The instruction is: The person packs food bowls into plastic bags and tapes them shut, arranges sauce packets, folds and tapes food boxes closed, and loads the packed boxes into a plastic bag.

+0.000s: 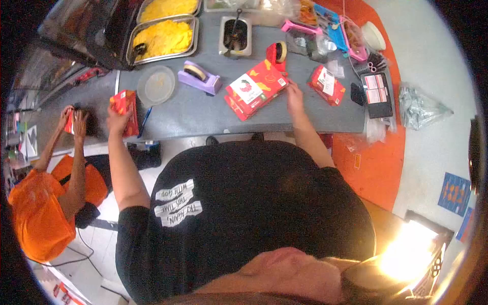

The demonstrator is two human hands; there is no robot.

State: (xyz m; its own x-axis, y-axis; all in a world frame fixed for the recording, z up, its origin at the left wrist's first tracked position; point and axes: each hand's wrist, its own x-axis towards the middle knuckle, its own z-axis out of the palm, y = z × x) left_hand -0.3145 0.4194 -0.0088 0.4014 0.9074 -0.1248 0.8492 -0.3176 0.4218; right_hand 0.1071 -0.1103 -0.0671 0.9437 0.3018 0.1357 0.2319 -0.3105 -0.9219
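On the left part of the counter, my left hand (118,121) is closed on a small red box (131,114) that stands at the counter's front edge. My right hand (294,96) grips the right edge of a larger red carton (254,87) with a white label, which seems to lie over another red carton. Another red box (327,85) rests farther right, out of my hands. Behind the large carton stands a red tape dispenser (277,55). A purple tape dispenser (199,77) and a round translucent lid (156,85) are between my two hands.
A co-worker in orange (43,213) handles a red item at the left. Trays of yellow food (163,39) and a metal container (235,35) line the back. A blue pen (145,122) lies near my left hand. A card terminal (377,95) is at right.
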